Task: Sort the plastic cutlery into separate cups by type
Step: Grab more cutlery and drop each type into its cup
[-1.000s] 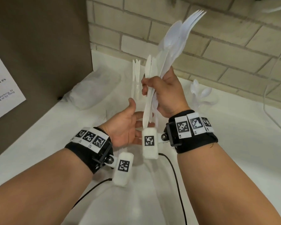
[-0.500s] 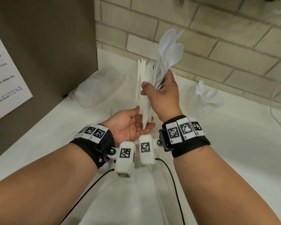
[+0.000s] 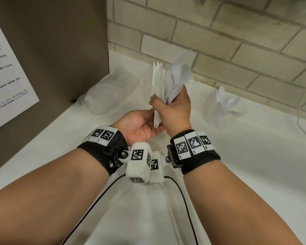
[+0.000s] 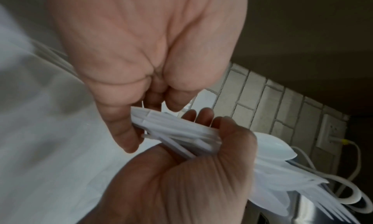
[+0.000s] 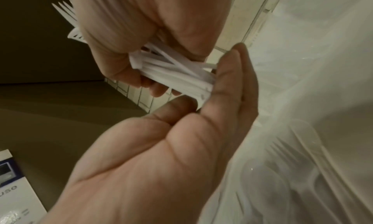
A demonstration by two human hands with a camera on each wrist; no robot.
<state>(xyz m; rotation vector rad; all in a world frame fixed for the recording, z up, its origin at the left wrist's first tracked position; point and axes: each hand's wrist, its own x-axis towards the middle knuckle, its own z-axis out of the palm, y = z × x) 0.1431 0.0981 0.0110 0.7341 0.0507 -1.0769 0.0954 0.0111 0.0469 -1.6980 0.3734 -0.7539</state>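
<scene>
**Mixed cutlery bundle gripped in R hand, L hand at handle ends**

R hand: fingers and thumb wrapped tight round a bundle of white plastic cutlery, held roughly upright above the white countertop. Spoon bowls and flat blades fan out above the fist; fork tines show past the knuckles in R wrist view. Handle ends stick out below the fist.

L hand: just under and beside the R fist, palm up, fingers loosely cupped, thumb raised. L wrist view: fingertips touching the handle ends. Thumb close to handles in R wrist view; can't tell if it actually pinches one. Nothing lifted clear of the bundle.

Beyond the grip, to its R: clear plastic cup on countertop w/ a few white plastic spoons standing in it. Just behind the bundle, near the brick wall: a second clear cup w/ fork tines showing, mostly hidden. To the L of grip: clear plastic bag lying against the brown panel. Printed notice sheet on that panel. Black cables trail from wrist rigs toward the wearer.
</scene>
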